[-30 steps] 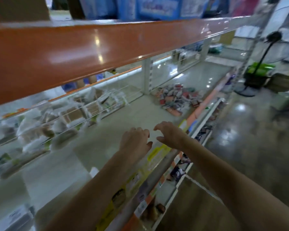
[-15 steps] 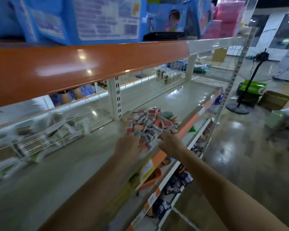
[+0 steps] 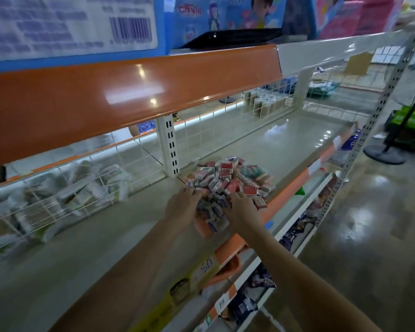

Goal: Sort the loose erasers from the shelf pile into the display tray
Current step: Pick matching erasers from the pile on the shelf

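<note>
A pile of small boxed erasers [image 3: 228,179], red-and-white and blue-and-white, lies on the grey shelf [image 3: 273,144] near its front edge. The nearest erasers sit in a low orange display tray [image 3: 201,229] between my hands. My left hand [image 3: 181,208] lies at the tray's left side, its fingers stretched onto the pile's edge. At the tray's right side, my right hand [image 3: 241,210] has its fingers bent down into the erasers. Their tips are hidden, so any hold is unclear.
An orange shelf beam [image 3: 130,92] hangs low overhead, with blue boxes above it. A white upright post [image 3: 170,144] stands just behind the pile. Wire baskets of packets [image 3: 65,195] fill the left. Price strips [image 3: 295,185] line the front edge; a fan stand [image 3: 385,154] is on the floor at right.
The view has swung right and closed in on the eraser pile. Both hands travelled from bare shelf to the pile and now rest on it, either side of the orange tray.
</note>
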Demonstrator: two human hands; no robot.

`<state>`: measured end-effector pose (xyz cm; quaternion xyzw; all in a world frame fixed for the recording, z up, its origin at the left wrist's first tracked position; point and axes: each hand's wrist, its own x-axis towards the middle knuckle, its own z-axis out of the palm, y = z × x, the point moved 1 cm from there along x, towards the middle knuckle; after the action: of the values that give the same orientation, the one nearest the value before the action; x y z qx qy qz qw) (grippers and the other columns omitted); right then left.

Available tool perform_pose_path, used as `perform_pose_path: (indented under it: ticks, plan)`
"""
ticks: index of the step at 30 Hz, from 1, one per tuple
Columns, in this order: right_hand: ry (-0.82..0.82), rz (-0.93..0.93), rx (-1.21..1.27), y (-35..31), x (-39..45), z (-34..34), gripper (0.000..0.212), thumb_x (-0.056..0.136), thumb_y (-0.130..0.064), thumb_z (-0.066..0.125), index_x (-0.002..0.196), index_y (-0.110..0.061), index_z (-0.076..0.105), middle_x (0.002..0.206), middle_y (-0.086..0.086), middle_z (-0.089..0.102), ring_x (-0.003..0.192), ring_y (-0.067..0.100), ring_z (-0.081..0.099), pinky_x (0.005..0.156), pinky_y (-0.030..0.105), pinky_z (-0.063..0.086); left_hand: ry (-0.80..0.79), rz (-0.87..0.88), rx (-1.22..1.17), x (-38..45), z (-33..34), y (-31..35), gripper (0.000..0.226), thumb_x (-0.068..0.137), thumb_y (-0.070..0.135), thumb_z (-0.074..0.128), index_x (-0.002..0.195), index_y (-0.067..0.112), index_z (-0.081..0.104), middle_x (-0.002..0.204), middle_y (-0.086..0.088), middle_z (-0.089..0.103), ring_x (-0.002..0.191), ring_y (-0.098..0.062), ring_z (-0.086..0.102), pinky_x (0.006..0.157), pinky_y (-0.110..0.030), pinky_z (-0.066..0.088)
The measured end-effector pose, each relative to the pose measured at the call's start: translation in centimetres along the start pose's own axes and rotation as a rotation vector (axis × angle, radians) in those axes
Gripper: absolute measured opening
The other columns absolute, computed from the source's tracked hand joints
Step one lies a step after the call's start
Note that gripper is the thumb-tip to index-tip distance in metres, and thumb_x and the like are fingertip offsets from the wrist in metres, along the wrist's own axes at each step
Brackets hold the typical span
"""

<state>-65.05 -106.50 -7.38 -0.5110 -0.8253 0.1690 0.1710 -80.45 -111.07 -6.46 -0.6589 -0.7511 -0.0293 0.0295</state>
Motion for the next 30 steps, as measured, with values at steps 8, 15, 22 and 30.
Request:
perform_pose_path:
  ticks: [8,15,22,30]
  plan:
    - [0.016,-0.012,0.093,1.1,0.0,-0.2,0.039,0.088,-0.019,0.06,0.124,-0.01,0.05,0.122,0.006,0.049,0.109,0.02,0.05,0.093,0.029,0.043,0.058,0.034,-0.06,0.3,-0.4,-0.1,0.049,0.087,0.01,0.056,0.132,0.024,0.042,0.129,0.001,0.051,0.12,-0.019,0.044,0.086,-0.03,0.04]
    - [0.068,-0.068,0.201,1.1,-0.3,-0.2,0.032,0.088,-0.014,0.061,0.12,-0.01,0.057,0.116,0.005,0.051,0.092,0.01,0.047,0.072,0.012,0.037,0.12,0.041,-0.11,-1.8,-0.4,-1.2,0.04,0.087,0.031,0.061,0.123,0.022,0.046,0.121,0.001,0.054,0.115,-0.017,0.046,0.084,-0.03,0.042]
    - [0.002,-0.194,0.376,-1.2,-1.5,1.2,0.026,0.087,-0.011,0.063,0.112,-0.01,0.061,0.107,0.002,0.059,0.09,0.01,0.055,0.07,0.005,0.041,0.229,-0.047,-0.199,-6.3,-0.9,-3.6,0.031,0.088,0.032,0.057,0.117,0.02,0.053,0.114,0.003,0.055,0.108,-0.016,0.046,0.081,-0.027,0.04]
    - [-0.132,-0.34,0.577,-8.7,-4.8,3.5,0.021,0.086,-0.003,0.061,0.104,-0.015,0.064,0.094,-0.009,0.059,0.084,0.002,0.058,0.075,0.008,0.047,0.31,-0.229,-0.301,-15.0,-2.7,-8.3,0.028,0.087,0.029,0.061,0.114,0.021,0.06,0.109,0.005,0.058,0.104,-0.014,0.049,0.081,-0.027,0.043]
